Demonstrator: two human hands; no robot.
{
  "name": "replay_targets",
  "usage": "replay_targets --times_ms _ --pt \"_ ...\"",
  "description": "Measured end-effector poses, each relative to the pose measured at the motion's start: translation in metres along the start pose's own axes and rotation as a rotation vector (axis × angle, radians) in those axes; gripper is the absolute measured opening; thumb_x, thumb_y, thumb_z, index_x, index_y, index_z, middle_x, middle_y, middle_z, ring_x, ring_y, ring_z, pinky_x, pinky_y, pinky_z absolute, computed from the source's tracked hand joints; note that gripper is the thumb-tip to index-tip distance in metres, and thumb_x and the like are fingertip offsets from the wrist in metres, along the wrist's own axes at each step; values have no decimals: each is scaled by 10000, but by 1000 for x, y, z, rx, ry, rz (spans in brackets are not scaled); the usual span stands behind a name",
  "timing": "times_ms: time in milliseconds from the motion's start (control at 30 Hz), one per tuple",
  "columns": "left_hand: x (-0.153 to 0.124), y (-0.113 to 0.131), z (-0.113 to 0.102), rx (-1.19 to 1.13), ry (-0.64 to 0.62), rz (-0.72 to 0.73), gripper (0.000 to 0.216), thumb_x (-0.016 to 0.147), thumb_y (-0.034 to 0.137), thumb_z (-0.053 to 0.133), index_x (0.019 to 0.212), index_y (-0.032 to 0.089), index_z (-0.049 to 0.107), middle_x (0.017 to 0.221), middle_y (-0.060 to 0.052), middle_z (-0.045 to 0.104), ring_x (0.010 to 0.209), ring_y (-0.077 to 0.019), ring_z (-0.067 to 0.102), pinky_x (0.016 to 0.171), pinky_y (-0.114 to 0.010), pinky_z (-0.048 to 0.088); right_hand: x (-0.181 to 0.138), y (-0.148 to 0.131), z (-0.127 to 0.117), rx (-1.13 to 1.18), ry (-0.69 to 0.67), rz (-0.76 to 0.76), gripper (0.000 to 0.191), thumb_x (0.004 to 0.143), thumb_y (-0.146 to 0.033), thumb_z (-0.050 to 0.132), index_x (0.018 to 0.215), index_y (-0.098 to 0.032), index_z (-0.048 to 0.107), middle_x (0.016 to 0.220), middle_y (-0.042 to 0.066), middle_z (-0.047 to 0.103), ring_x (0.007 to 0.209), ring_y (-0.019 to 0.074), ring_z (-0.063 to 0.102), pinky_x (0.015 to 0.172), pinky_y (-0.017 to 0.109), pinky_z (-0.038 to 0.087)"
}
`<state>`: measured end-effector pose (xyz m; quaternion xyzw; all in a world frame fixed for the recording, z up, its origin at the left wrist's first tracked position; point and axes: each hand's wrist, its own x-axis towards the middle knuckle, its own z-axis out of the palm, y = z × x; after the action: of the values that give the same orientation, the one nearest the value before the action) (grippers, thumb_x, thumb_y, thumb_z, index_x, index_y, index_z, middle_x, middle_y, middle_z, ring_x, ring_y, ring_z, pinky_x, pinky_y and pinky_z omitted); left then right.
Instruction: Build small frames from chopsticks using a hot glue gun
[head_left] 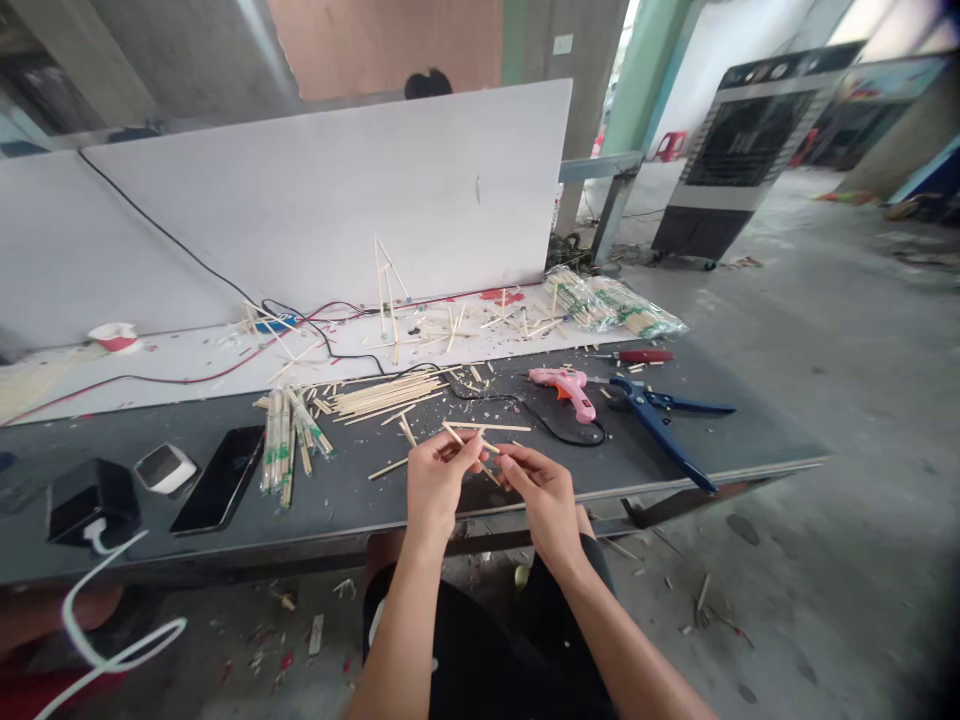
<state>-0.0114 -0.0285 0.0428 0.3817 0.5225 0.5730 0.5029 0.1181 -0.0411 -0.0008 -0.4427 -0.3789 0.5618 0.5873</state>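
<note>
Thin wooden sticks [455, 434] are held between my two hands over the front edge of the dark table, some of them crossing. My left hand [439, 475] pinches them with thumb and fingers. On their other side my right hand [541, 495] has its thumb and fingertips closed on a short end of the sticks. How the pieces meet is partly hidden by my fingers. Just behind my hands lies a single loose stick [499, 428]. A pile of bare sticks [390, 396] is spread farther back, left of a pink hot glue gun [566, 388].
Blue-handled cutters [660, 425] and a red-handled tool [643, 356] lie on the right. Plastic-wrapped sticks [279, 440], a black phone [220, 478] and a dark box with a white cable [94, 500] sit left. Behind, a stick frame [386, 290] stands before a white panel [337, 200].
</note>
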Motion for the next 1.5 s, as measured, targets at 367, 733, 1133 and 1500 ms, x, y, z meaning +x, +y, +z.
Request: replay_targets --times_ms 367,733,1133,1500 --pt "0 -2 0 -15 -4 -7 260 678 326 843 823 121 774 661 -48 709 575 -129 614 576 -242 502 3 -1 1 -152 4 -63 274 813 -440 756 886 -180 795 747 30 704 681 150 574 668 274 454" --pt "1 29 -27 106 53 127 289 720 346 836 897 124 784 735 -81 751 640 -178 695 610 -272 568 1 1 -3 -152 -29 -96 316 864 -439 709 1058 -204 794 813 31 685 707 147 545 655 275 438" --pt "30 100 -96 741 -16 395 160 798 315 740 861 174 781 787 -45 759 627 -169 691 622 -256 552 1 9 -10 -261 -25 -18 347 835 -484 707 1023 -206 793 850 52 731 718 170 604 667 300 505" --pt "36 88 -100 777 -96 361 205 824 356 710 883 172 779 778 -56 760 642 -194 709 620 -265 557 -1 6 -10 -292 -53 -21 343 835 -462 704 1008 -177 787 829 59 724 718 169 606 670 289 500"
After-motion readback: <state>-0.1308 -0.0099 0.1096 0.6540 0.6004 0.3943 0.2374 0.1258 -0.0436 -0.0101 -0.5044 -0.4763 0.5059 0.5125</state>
